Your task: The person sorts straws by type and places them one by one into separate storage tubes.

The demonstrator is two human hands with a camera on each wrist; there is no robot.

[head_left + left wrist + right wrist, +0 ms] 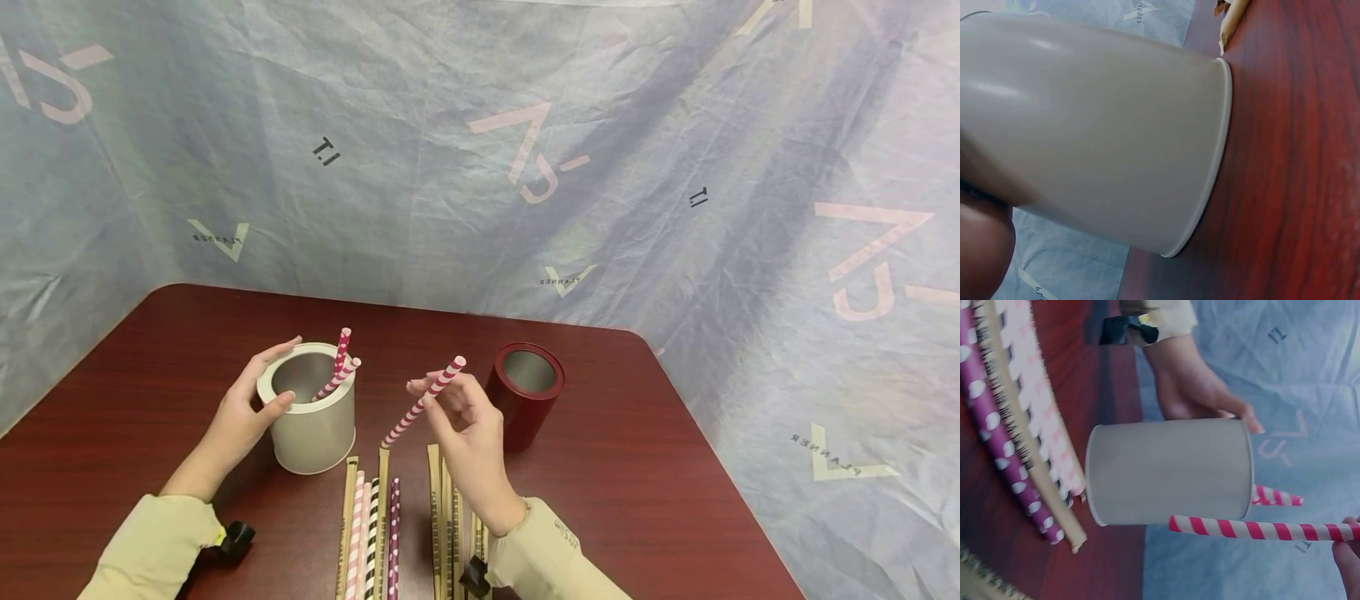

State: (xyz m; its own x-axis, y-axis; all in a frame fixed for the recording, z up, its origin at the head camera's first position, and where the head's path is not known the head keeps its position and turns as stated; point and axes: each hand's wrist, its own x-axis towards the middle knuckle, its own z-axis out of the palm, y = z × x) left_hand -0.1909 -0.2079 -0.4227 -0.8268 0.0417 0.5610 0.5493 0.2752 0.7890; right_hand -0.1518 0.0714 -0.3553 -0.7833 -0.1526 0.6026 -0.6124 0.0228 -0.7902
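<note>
Left hand (pixel 246 402) has the cream can (pixel 315 437) gripped by its rim, over toward the table's (pixel 645 508) far left corner, with two pink straws (pixel 343 346) leaning inside. Right hand (pixel 476 437) pinches a pink-striped straw (pixel 408 418), tilted, up between that can and the red can (pixel 517 419) toward the far right corner.

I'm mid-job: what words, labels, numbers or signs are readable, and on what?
"PLANNER", mirrored: backdrop.
"V", large: backdrop.
"I.T", mirrored: backdrop.
Pink marks, backdrop: characters unclear.
Print on tan sticks: too small to read.
Print on right sleeve: too blurred to read.
</note>
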